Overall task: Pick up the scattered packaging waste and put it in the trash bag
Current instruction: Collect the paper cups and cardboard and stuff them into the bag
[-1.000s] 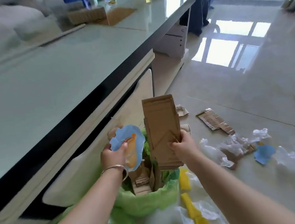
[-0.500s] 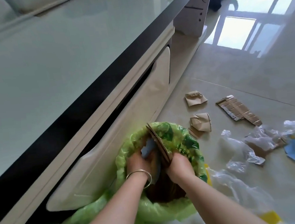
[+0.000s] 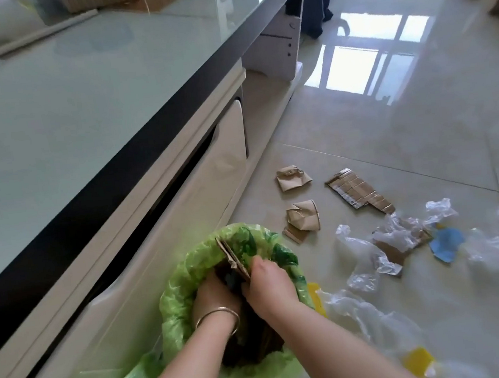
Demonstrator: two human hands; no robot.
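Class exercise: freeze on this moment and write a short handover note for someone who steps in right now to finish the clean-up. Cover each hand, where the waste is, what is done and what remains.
Left hand: deep in the green trash bag; its fingers are hidden, so its grip cannot be told.
Right hand: at the bag's mouth, gripping the flattened cardboard piece, which sticks partly out.
Done: some cardboard is in the bag.
Left on the floor: two crumpled paper cups, a flat cardboard strip, clear plastic wrap, a blue scrap and yellow scraps.
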